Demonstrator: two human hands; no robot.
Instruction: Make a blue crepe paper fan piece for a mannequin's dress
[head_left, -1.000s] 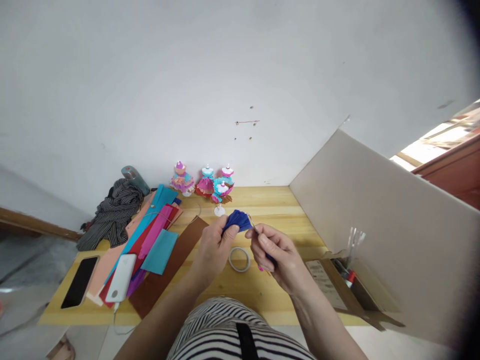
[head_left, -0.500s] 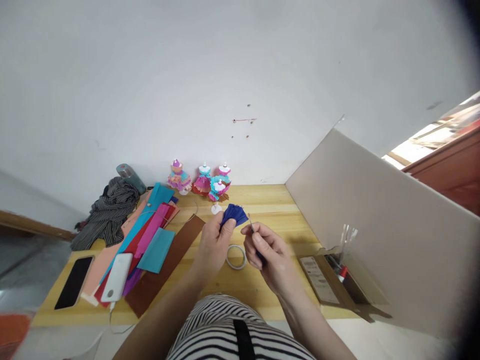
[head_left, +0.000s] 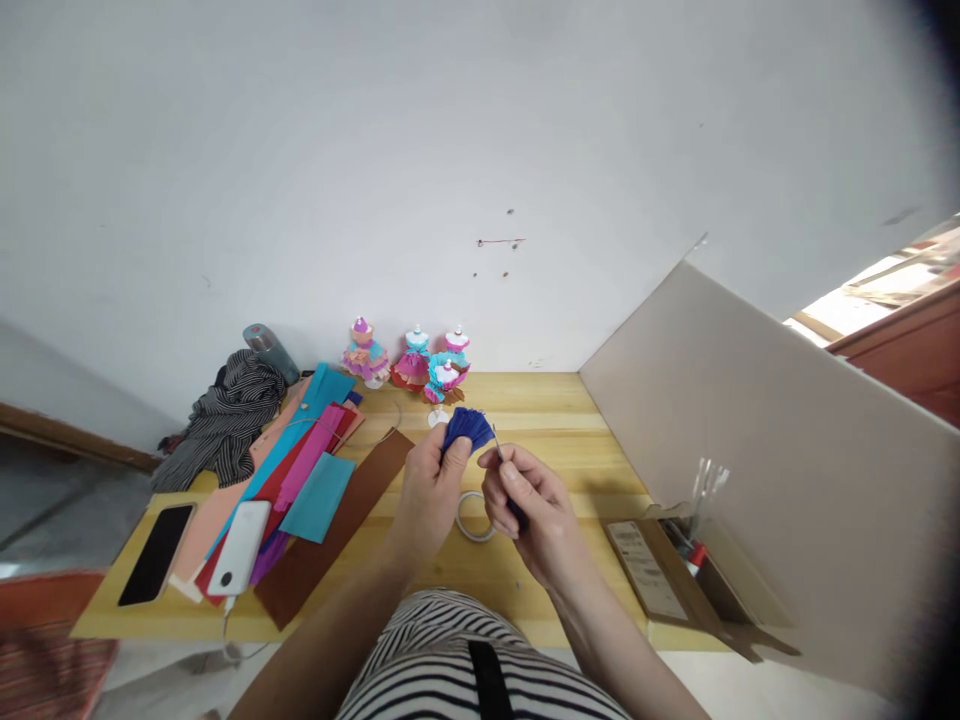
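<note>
My left hand (head_left: 429, 485) pinches a gathered bunch of dark blue crepe paper (head_left: 468, 427), whose frayed end fans out toward the right. In my right hand (head_left: 536, 505) is a pair of scissors (head_left: 517, 514) with a dark handle, mostly hidden by the fingers. Their thin metal tip points up and left, close to the fringed edge of the paper; whether it touches, I cannot tell. Below and between the hands, a roll of white tape (head_left: 475, 534) lies flat on the wooden table (head_left: 540, 400).
Several small paper dress figures (head_left: 414, 362) stand by the wall. To the left lie coloured paper sheets (head_left: 319, 497), a white power bank (head_left: 240, 548), a phone (head_left: 157, 555), striped cloth (head_left: 225, 420) and a bottle (head_left: 270, 350). An open cardboard box (head_left: 686, 570) sits right, beside a white panel (head_left: 750, 430).
The view has shifted slightly, so the background sits a little further right. My right hand has moved slightly left, bringing the scissors tip closer to the blue paper. Both grips stay the same.
</note>
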